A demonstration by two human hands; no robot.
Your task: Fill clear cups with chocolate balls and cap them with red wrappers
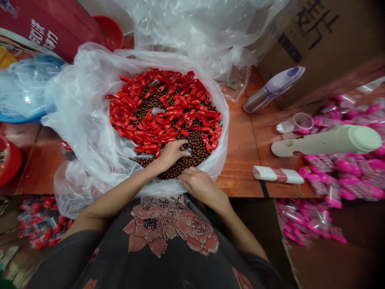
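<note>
Resting on the rim of the plastic bag (84, 120), the right grip (200, 186) lies empty, fingers together. The nearer left grip (172, 154) curls closed on a small clear packet (187, 151) among brown beads (195, 146), with red tags (165, 116) heaped beyond.

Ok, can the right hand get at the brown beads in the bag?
Probably yes: the right hand lies on the folded rim of the plastic bag, fingertips next to the brown beads, with nothing but that rim between them.
</note>
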